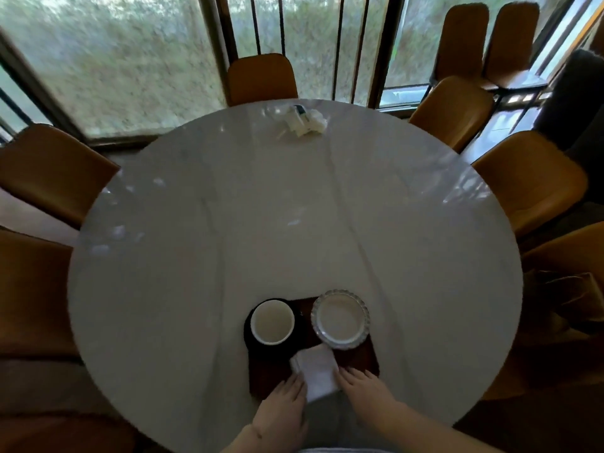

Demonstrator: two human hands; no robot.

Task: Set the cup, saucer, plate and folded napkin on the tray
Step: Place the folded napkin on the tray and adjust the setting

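A dark brown tray (358, 358) lies at the near edge of the round white table. On its left end a white cup (273, 323) stands on a black saucer (250, 338). A white scalloped plate (340, 318) rests on the tray's far right part. A folded white napkin (316, 371) lies on the tray's near middle, its near end hanging over the edge. My left hand (286, 402) lies flat at the napkin's left side and my right hand (364, 389) at its right side, fingers extended and touching its edges.
The round white table (228, 207) is ringed by orange-brown chairs (261, 78). A crumpled white packet or tissue pile (302, 120) sits at the far edge. Large windows stand behind, and a brown paper bag (568, 299) sits at the right.
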